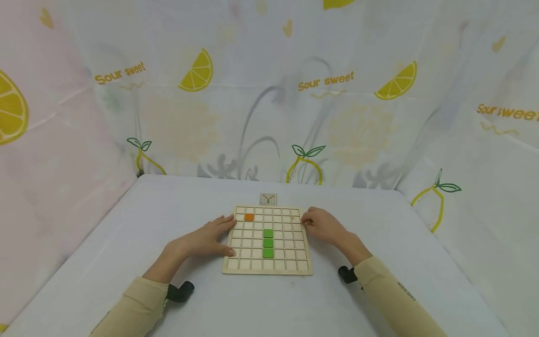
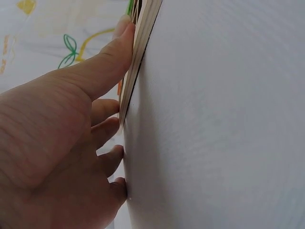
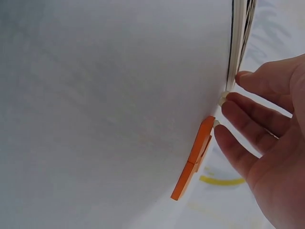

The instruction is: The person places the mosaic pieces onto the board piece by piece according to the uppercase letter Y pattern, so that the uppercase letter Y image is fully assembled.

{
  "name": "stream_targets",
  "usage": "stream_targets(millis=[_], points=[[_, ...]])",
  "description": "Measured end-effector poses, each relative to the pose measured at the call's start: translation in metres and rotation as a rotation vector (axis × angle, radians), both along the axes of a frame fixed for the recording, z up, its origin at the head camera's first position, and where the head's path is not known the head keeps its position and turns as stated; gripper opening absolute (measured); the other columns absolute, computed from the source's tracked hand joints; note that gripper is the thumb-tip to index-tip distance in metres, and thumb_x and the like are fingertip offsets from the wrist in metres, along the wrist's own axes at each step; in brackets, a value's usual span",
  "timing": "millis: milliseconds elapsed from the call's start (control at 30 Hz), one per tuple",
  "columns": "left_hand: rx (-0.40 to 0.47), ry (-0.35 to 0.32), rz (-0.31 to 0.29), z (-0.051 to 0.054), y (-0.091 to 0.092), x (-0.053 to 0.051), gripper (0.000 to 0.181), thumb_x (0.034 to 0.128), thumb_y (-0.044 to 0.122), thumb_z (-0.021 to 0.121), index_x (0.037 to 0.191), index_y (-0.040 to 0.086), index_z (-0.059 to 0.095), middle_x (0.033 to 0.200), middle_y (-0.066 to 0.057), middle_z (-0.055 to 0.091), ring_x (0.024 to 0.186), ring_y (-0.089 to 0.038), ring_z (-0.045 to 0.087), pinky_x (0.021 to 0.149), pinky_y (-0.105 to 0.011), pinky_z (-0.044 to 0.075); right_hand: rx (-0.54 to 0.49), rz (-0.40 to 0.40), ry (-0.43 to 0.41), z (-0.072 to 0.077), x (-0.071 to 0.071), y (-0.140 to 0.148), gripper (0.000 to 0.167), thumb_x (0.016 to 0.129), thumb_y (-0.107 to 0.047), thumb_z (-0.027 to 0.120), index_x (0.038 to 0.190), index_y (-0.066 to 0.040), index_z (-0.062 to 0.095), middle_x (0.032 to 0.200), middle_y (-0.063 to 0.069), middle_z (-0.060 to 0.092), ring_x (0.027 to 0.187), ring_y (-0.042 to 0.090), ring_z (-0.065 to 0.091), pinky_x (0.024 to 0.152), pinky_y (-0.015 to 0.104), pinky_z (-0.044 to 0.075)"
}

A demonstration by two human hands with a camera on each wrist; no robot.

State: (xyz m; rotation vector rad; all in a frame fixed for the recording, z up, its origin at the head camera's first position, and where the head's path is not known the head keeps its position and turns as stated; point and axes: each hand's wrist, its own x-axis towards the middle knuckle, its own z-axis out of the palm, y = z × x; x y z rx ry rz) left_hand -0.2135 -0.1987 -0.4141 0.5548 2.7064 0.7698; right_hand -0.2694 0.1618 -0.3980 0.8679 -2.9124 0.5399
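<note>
A wooden grid board [image 1: 267, 272] lies on the table, with an orange tile [image 1: 249, 217] at its upper left and a column of three green tiles [image 1: 268, 243] near its middle. My left hand [image 1: 204, 239] rests at the board's left side, thumb and fingers spread along the rim [image 2: 138, 57]. At the upper right side is my right hand [image 1: 326, 228], its fingers slightly bent. The right wrist view shows its thumb at the rim [image 3: 235, 47] and one fingertip close beside orange tiles [image 3: 192, 162] on the table; whether they touch, I cannot tell. The head view hides these tiles.
A small patterned card [image 1: 268, 199] lies just behind the board. The white table [image 1: 269, 304] is enclosed by printed cloth at the back and sides. Dark wrist-worn devices show below both wrists.
</note>
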Motion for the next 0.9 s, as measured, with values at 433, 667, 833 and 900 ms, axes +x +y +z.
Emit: stream_targets(millis=[433,667,833,900], points=[[0.008,-0.002,0.005,0.001,0.001,0.001,0.1,0.0807,0.053,0.076,0.157,0.009,0.028,0.167,-0.015,0.018,0.154,-0.041,0.009,0.123,-0.063,0.008,0.037,-0.051,-0.014,-0.004,-0.002,0.005,0.019,0.091,0.0,0.06,0.1,-0.008,0.075,0.093,0.001,0.064,0.083,0.013,0.058,0.08,0.034,0.053],[0.013,-0.004,0.004,0.001,0.001,0.001,0.1,0.0812,0.053,0.076,0.157,0.009,0.028,0.167,-0.014,0.018,0.154,-0.042,0.009,0.123,-0.063,0.008,0.053,-0.037,0.033,-0.007,-0.002,0.014,0.022,0.087,0.003,0.059,0.099,-0.006,0.075,0.093,0.004,0.064,0.086,0.017,0.061,0.082,0.037,0.055],[0.005,-0.004,0.007,0.001,0.001,0.0,0.099,0.0814,0.052,0.076,0.157,0.008,0.028,0.167,-0.015,0.018,0.154,-0.042,0.009,0.123,-0.063,0.008,0.065,-0.031,0.028,-0.005,0.0,0.018,0.021,0.086,0.003,0.06,0.098,-0.005,0.075,0.092,0.004,0.063,0.084,0.017,0.059,0.082,0.038,0.054],[0.004,-0.004,0.006,0.002,0.001,0.0,0.099,0.0813,0.052,0.076,0.157,0.008,0.029,0.166,-0.015,0.019,0.154,-0.042,0.009,0.123,-0.063,0.008,0.067,-0.036,0.021,-0.004,0.0,0.019,0.02,0.086,0.002,0.061,0.098,-0.005,0.075,0.092,0.003,0.063,0.084,0.016,0.059,0.082,0.038,0.054]])
